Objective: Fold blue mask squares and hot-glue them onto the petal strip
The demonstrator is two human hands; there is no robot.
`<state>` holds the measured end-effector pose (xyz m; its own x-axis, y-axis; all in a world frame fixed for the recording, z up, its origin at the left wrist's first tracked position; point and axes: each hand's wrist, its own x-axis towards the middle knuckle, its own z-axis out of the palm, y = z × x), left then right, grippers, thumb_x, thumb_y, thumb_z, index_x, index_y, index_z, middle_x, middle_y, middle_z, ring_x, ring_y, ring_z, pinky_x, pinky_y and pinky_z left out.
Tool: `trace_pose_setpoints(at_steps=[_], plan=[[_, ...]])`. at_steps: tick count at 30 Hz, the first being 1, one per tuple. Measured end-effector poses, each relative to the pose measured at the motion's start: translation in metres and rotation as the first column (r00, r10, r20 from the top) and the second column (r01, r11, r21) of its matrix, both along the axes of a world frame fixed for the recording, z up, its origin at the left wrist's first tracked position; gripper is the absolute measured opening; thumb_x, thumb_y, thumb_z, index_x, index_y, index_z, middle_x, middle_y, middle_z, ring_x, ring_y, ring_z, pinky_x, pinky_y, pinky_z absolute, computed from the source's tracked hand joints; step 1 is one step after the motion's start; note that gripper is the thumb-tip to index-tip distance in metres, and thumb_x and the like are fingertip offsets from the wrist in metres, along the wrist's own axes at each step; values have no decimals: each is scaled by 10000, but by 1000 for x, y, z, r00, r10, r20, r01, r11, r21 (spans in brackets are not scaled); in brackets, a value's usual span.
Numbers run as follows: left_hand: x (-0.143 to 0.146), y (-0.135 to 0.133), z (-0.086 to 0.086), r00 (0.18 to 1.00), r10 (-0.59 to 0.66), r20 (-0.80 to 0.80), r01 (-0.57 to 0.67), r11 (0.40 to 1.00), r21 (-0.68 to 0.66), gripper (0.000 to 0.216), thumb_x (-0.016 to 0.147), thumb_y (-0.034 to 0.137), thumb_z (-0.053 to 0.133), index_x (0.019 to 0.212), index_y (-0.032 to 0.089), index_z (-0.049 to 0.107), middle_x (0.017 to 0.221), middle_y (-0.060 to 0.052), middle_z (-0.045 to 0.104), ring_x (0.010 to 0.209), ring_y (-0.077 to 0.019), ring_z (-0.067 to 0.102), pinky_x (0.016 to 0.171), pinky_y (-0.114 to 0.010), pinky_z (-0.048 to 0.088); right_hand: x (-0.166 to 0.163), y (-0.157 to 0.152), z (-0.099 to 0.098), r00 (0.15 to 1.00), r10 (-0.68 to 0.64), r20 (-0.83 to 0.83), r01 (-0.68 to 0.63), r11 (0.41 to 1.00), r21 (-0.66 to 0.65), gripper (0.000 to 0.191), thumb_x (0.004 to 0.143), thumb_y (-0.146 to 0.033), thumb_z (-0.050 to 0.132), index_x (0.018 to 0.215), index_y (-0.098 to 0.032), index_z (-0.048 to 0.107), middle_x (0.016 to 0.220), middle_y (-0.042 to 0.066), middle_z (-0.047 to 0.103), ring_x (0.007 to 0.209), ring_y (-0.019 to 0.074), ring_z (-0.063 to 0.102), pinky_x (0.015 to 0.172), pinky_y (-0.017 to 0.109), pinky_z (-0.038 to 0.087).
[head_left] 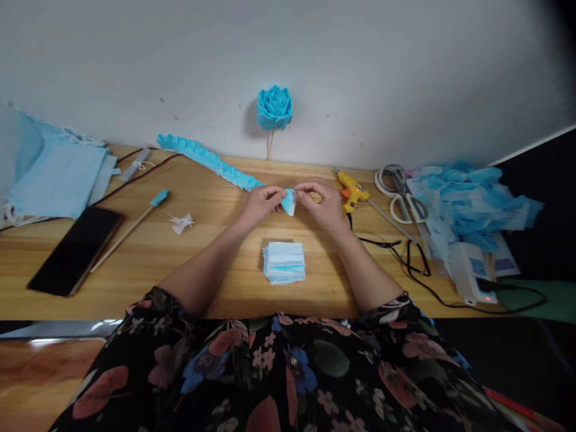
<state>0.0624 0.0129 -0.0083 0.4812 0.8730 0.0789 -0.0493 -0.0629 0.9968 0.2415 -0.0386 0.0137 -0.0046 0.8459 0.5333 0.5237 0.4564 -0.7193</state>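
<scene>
Both my hands are raised over the middle of the wooden table point(189, 270). My left hand point(261, 203) and my right hand point(321, 201) pinch a small folded blue fabric piece point(290, 201) between their fingertips. That piece seems to be the near end of a long chain of folded blue pieces point(204, 157) that runs back to the left along the wall. A stack of square blue fabric pieces point(284, 262) lies just in front of my hands. A finished blue fabric flower point(274, 108) on a stick leans against the wall behind.
A yellow glue gun point(352, 191) with its black cord lies right of my right hand, then scissors point(402, 195), blue scraps point(472, 201) and a white power strip point(468, 273). At left lie a black phone point(76, 249), a blue-tipped stick point(130, 228), a white scrap point(181, 222) and blue masks point(54, 174).
</scene>
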Motion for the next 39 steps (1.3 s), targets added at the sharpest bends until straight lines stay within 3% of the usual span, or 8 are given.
trace_pose_setpoints(at_steps=[13,30,39], plan=[[0,1,0,999,43,32,-42,999,-34,273,854,397,672,726,156,674,559,15,630,494,-82,541,520,-205,425,2,2,-3,989,20,148,-37,992,117,120,876,-218,667,911,-278,765,1059,36,764,1030,230,683,971,454,494],[-1,1,1,999,37,30,-36,999,-22,294,854,436,673,740,165,673,568,15,631,506,-87,557,532,-213,432,0,-4,5,981,38,191,-40,999,8,199,942,-385,576,951,-284,747,1135,62,745,1103,261,646,1021,490,460],[-2,1,2,997,-9,83,11,999,-31,357,778,515,745,769,163,684,598,19,645,526,-84,562,549,-214,452,0,-4,5,983,61,175,-76,994,76,213,969,-361,559,968,-266,749,1117,78,746,1090,245,656,1002,457,467]])
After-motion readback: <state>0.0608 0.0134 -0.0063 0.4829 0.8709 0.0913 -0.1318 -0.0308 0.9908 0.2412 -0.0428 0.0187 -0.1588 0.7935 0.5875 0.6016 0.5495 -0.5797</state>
